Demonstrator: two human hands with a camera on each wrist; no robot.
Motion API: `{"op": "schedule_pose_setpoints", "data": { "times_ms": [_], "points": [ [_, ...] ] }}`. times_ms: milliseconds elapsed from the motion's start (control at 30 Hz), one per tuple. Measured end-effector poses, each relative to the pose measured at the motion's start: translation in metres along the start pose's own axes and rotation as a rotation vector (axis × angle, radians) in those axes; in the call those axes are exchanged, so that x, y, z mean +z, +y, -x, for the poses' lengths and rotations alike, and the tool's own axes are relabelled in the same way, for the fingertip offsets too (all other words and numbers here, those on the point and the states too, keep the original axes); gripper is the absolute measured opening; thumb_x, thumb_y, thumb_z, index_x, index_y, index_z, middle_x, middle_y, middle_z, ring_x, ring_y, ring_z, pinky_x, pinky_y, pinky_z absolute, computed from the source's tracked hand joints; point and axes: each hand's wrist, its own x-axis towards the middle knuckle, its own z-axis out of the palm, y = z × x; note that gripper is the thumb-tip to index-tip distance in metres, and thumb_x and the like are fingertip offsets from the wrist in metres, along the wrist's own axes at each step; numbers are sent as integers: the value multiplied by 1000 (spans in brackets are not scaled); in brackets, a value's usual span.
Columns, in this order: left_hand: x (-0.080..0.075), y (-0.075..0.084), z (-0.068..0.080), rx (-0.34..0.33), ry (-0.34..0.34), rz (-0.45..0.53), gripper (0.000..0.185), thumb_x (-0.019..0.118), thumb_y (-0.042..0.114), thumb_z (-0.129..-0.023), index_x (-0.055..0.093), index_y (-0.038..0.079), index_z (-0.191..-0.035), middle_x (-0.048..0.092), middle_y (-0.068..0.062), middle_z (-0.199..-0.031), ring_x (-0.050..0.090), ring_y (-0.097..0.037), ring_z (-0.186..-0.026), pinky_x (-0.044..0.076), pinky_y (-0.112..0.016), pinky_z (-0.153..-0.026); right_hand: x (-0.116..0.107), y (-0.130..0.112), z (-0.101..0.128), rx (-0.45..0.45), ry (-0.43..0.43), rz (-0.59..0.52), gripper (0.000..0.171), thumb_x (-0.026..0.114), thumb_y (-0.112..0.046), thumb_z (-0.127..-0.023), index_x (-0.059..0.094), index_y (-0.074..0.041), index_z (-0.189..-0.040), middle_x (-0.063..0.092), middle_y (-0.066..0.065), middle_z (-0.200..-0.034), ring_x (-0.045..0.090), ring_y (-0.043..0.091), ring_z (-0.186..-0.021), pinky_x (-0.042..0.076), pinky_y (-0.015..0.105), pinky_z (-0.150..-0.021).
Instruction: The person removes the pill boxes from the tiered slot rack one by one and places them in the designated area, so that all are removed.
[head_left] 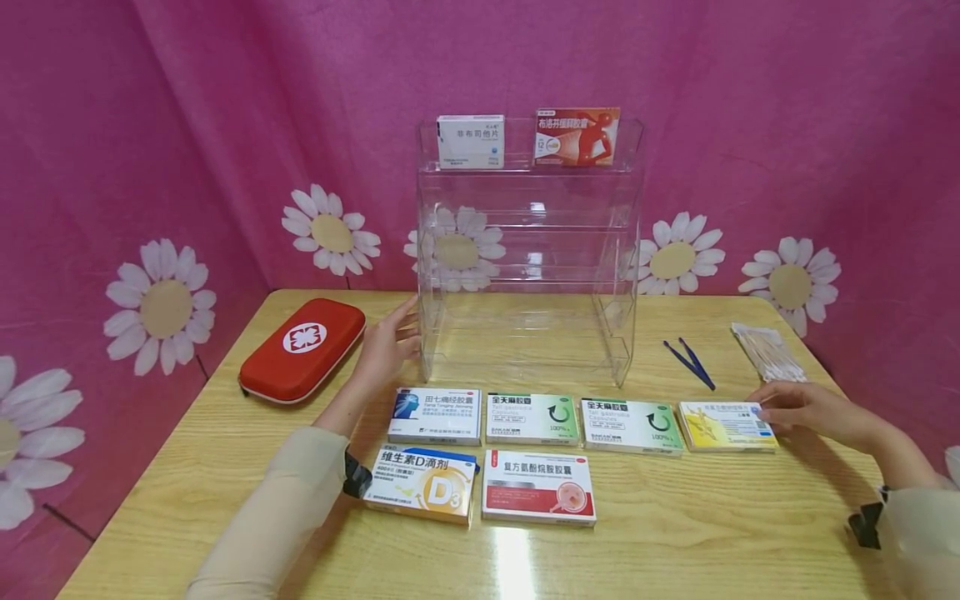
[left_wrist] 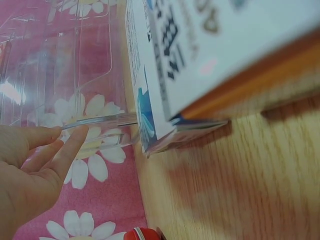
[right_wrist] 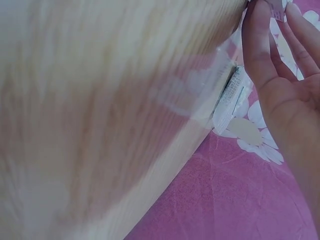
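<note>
A clear acrylic shelf rack (head_left: pixel 528 250) stands at the back middle of the wooden table (head_left: pixel 675 533). My left hand (head_left: pixel 393 333) lies against its left wall with straight fingers; in the left wrist view the fingertips (left_wrist: pixel 75 134) touch the clear edge (left_wrist: pixel 107 120). On the rack's top tier stand a white box (head_left: pixel 470 142) and an orange box (head_left: pixel 577 136). My right hand (head_left: pixel 772 408) rests with relaxed fingers on the right end of a yellow box (head_left: pixel 723 425). Left of that box lie two green boxes (head_left: pixel 632 425) (head_left: pixel 532 418) and a blue-white box (head_left: pixel 435 415).
A D3 box (head_left: pixel 422 485) and a red-white box (head_left: pixel 537 487) lie in the front row. A red first-aid case (head_left: pixel 302 348) sits at the left. Blue tweezers (head_left: pixel 690 363) and a packet of cotton swabs (head_left: pixel 767 352) lie at the right. A pink flowered curtain hangs behind.
</note>
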Motion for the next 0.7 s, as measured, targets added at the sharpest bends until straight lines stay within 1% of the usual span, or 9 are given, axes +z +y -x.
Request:
{"op": "schedule_pose_setpoints", "data": {
  "times_ms": [100,233,333,433,500,567,633,700],
  "points": [
    [0,0,0,0,3,-6,70,58,-6,-93,32,16,-154,52,-22,-144,60,-37,-123,58,-44,-90,0,1,0,-21,-9,-26,30,53,-15,-100,55,4,-124,63,-22,-102,58,0,-85,54,23,-68],
    [1,1,1,8,4,-6,69,58,-6,-93,32,15,-154,52,-23,-143,60,-37,-123,58,-44,-90,2,2,0,-64,-2,-27,25,53,-11,-100,58,3,-120,63,-22,-102,58,1,-84,53,22,-67],
    [1,2,1,13,4,-10,69,58,-7,-93,33,14,-154,52,-23,-143,60,-38,-123,58,-44,-90,2,2,0,-77,12,-9,23,53,-8,-99,60,2,-118,63,-23,-104,57,-5,-88,54,19,-70],
    [1,2,1,11,4,-23,69,58,-6,-93,32,14,-154,52,-23,-143,60,-38,-123,58,-44,-90,0,-3,0,-88,40,0,22,53,-7,-99,58,5,-118,64,-18,-101,61,-3,-87,57,20,-72],
    [1,2,1,9,3,-27,69,58,-6,-93,32,14,-154,52,-23,-144,60,-38,-123,58,-44,-91,-2,-10,0,-100,95,35,23,55,-8,-99,58,5,-117,66,-13,-99,63,-2,-86,58,20,-72],
    [1,3,1,9,8,-25,69,58,-6,-93,32,14,-154,52,-23,-143,61,-38,-123,58,-44,-90,-5,-20,-2,-104,174,99,24,58,-11,-98,59,3,-117,67,-11,-98,63,-2,-85,57,19,-71],
    [1,3,1,9,10,-24,69,58,-7,-93,32,13,-154,52,-24,-143,61,-38,-122,58,-44,-90,-8,-32,-7,-106,254,160,26,60,-16,-97,60,0,-118,67,-13,-98,62,-5,-85,55,17,-70],
    [1,2,1,0,8,-25,70,58,-7,-93,32,14,-154,52,-23,-144,60,-38,-123,57,-44,-90,-11,-46,-12,-113,319,201,28,62,-19,-96,61,-4,-119,65,-19,-100,58,-10,-87,53,14,-70]
  ]
}}
